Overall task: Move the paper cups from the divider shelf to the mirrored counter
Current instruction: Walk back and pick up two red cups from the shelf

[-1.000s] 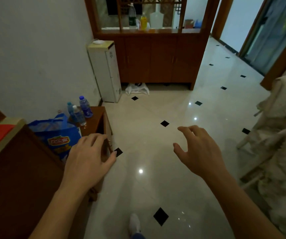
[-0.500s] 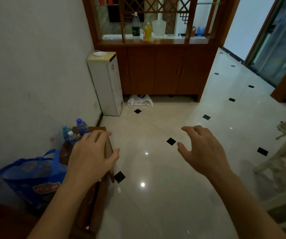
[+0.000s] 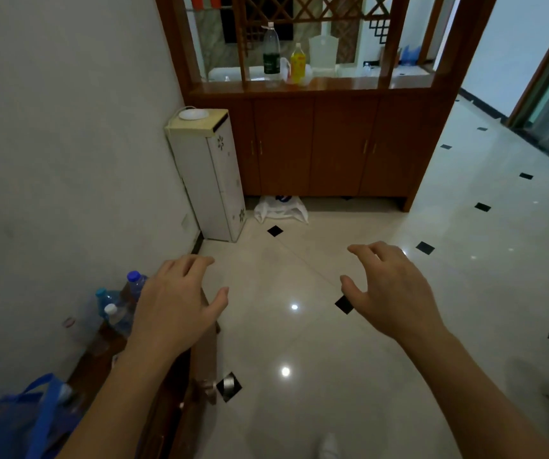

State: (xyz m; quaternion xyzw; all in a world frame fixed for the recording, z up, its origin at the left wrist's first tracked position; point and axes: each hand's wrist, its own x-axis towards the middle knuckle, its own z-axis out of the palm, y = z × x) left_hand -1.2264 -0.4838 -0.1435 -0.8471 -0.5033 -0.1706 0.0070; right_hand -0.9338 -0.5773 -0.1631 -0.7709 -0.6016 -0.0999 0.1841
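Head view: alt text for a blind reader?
The left hand and right hand reach forward, open and empty, over a glossy tiled floor. Ahead stands the wooden divider shelf with two bottles on its ledge; paper cups cannot be made out.

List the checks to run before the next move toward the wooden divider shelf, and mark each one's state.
1. Left hand empty, fingers relaxed: ok.
2. Right hand empty, fingers relaxed: ok.
3. Glossy tiled floor free up to the brown wooden divider shelf: ok; a white plastic bag lies at the cabinet's foot, to the left.
4. Paper cups spotted on the shelf: cannot tell; only a clear green-labelled bottle, a yellow bottle and a white jug show plainly.
5. Shelf within arm's reach: not ok; open floor lies between.
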